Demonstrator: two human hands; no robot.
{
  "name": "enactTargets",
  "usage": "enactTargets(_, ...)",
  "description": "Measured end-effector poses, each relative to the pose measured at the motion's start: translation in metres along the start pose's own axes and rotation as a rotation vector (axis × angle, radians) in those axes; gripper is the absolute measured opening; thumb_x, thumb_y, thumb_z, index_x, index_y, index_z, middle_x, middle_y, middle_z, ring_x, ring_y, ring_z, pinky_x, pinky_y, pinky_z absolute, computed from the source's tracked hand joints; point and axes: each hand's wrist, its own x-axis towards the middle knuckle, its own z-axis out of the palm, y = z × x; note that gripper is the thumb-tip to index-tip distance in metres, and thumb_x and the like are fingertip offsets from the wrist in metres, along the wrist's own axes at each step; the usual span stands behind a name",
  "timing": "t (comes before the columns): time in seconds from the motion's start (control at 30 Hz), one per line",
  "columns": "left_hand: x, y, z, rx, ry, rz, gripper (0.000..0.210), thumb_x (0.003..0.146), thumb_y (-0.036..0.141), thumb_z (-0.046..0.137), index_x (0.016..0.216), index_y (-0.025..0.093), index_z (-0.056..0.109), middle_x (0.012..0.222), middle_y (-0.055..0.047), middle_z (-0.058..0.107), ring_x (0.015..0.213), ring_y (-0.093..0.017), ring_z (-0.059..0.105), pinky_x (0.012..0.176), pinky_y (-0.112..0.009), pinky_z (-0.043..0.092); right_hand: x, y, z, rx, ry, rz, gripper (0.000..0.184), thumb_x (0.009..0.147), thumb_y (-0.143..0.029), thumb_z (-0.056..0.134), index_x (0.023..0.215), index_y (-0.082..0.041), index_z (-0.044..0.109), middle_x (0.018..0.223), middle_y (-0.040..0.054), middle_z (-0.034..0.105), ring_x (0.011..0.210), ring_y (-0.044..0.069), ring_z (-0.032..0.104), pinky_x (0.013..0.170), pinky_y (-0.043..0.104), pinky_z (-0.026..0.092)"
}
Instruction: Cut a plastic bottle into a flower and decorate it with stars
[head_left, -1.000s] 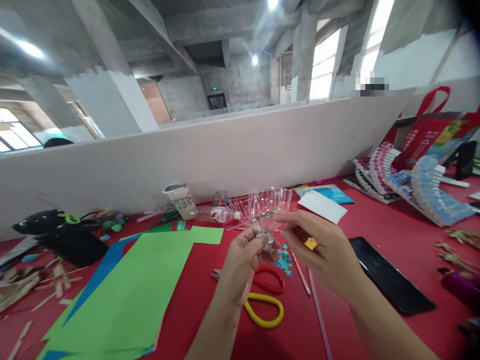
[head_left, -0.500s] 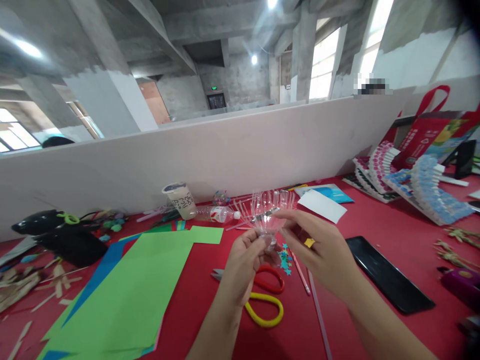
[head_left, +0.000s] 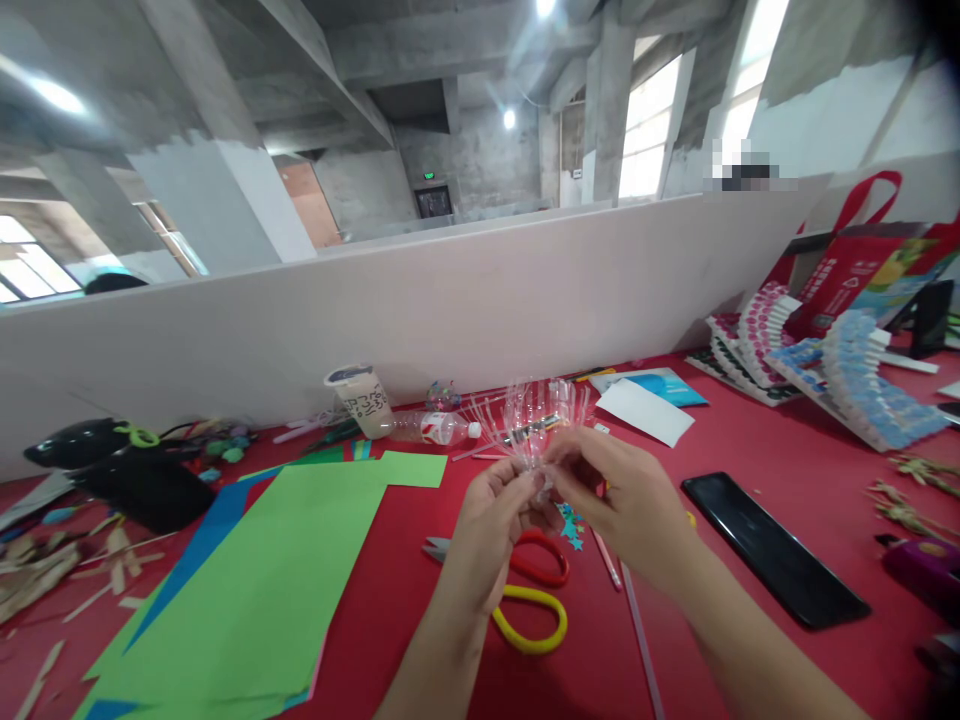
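A clear plastic bottle piece (head_left: 534,415), cut into thin strips that fan upward and outward, is held upright above the table. My left hand (head_left: 484,520) is closed around its narrow lower end. My right hand (head_left: 634,490) pinches at the strips close to that base, with thumb and fingertips together; exactly which strip is hard to make out. Below the hands lie scissors with red and yellow handles (head_left: 562,620), partly hidden by my left forearm. Small blue star cutouts (head_left: 573,530) rest just behind my fingers.
Green paper sheets (head_left: 262,570) cover the left. Behind stand a cup (head_left: 361,400) and a lying plastic bottle (head_left: 431,428). A black phone (head_left: 776,550) lies right, with a white paper (head_left: 646,411) farther back. A white partition (head_left: 420,310) bounds the table's far side.
My right hand has moved slightly down and left, from the strips' side toward the base, its fingers closing there. My left hand keeps its hold on the bottle piece.
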Motion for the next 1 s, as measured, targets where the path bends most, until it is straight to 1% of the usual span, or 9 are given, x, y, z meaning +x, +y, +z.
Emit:
enactTargets(0.17, 0.0005, 0.0008, -0.0002, -0.036, 0.04, -0.007, 0.015, 0.077, 0.025, 0.064, 0.078, 0.013, 0.055, 0.062, 0.002, 0.057, 0.052, -0.008, 0.054, 0.051, -0.021, 0.043, -0.0003, 0.0, 0.0009, 0.005, -0.036, -0.008, 0.007, 0.087, -0.018, 0.054, 0.081, -0.021, 0.057, 0.069, -0.0035, 0.06, 0.061, 0.011, 0.054, 0.057, 0.023, 0.041)
enactTargets(0.33, -0.0008, 0.0027, 0.0004, -0.017, 0.042, -0.003, 0.017, 0.074, 0.027, 0.067, 0.077, 0.014, 0.056, 0.062, 0.002, 0.057, 0.052, -0.009, 0.054, 0.051, -0.021, 0.042, -0.0011, -0.0005, 0.0014, -0.009, -0.03, 0.014, 0.007, 0.088, -0.02, 0.053, 0.086, -0.021, 0.059, 0.075, -0.0015, 0.064, 0.066, 0.013, 0.057, 0.06, 0.024, 0.042)
enactTargets(0.5, -0.0025, 0.0039, 0.0029, 0.002, 0.05, 0.014, 0.014, 0.077, 0.025, 0.064, 0.076, 0.014, 0.055, 0.063, 0.001, 0.057, 0.053, -0.009, 0.054, 0.052, -0.021, 0.042, -0.0003, -0.0008, 0.0005, -0.02, -0.036, 0.019, 0.007, 0.089, -0.021, 0.052, 0.085, -0.021, 0.059, 0.075, -0.0018, 0.064, 0.066, 0.012, 0.057, 0.06, 0.024, 0.042)
enactTargets(0.63, -0.0014, 0.0019, 0.0023, 0.012, 0.056, 0.034, 0.014, 0.078, 0.024, 0.063, 0.077, 0.013, 0.055, 0.064, 0.001, 0.057, 0.053, -0.008, 0.054, 0.053, -0.021, 0.043, 0.0005, 0.0002, 0.0002, -0.024, -0.055, 0.037, 0.01, 0.089, -0.02, 0.052, 0.08, -0.021, 0.057, 0.068, -0.0029, 0.064, 0.062, 0.012, 0.057, 0.057, 0.024, 0.04)
enactTargets(0.83, 0.0004, 0.0016, -0.0011, 0.014, 0.027, 0.025, 0.013, 0.078, 0.024, 0.063, 0.079, 0.013, 0.056, 0.064, 0.001, 0.058, 0.054, -0.009, 0.056, 0.053, -0.022, 0.044, 0.0007, 0.0003, -0.0008, -0.007, -0.053, 0.048, 0.01, 0.088, -0.02, 0.054, 0.079, -0.021, 0.058, 0.065, -0.0032, 0.064, 0.059, 0.012, 0.057, 0.054, 0.024, 0.04)
enactTargets(1.0, -0.0014, 0.0055, 0.0033, 0.006, -0.004, 0.05, 0.011, 0.078, 0.022, 0.063, 0.082, 0.013, 0.06, 0.065, 0.0, 0.061, 0.054, -0.01, 0.056, 0.054, -0.022, 0.045, -0.0001, -0.0044, -0.0015, 0.043, -0.033, 0.045, 0.007, 0.087, -0.021, 0.055, 0.083, -0.021, 0.06, 0.065, -0.0038, 0.063, 0.059, 0.011, 0.057, 0.056, 0.023, 0.043)
